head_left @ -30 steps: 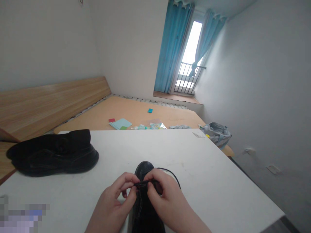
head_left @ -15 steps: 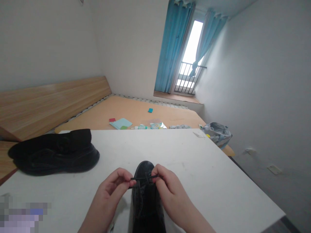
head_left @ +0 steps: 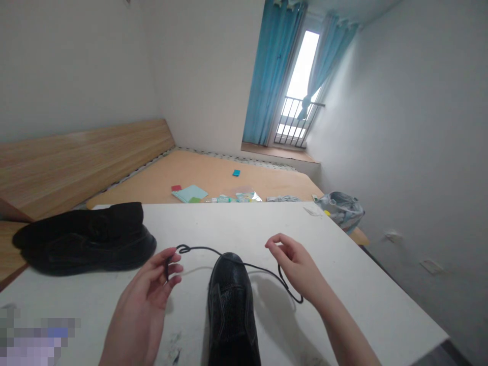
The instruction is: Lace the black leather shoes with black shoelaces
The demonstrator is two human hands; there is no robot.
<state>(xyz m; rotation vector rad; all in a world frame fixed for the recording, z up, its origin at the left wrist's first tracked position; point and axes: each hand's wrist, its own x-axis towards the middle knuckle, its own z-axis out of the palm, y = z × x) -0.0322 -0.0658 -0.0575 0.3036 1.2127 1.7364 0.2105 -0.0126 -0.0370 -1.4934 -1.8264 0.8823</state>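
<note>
Between the left grip (head_left: 143, 292) and right grip (head_left: 299, 267), the lace (head_left: 202, 248) now runs loose across the shoe (head_left: 231, 292), seemingly unlaced; left lightly holds lace, right's hold unclear

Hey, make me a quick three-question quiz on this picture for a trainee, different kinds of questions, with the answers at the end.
1. True or false: the black cord touches the left hand.
2. Where is the other shoe?
a) On the windowsill
b) At the left side of the white table
c) Inside the bag
3. Which way does the near shoe, seen between the left hand and the right hand, point: toward the camera or away?

Key:
1. True.
2. b.
3. Away from the camera.
</note>
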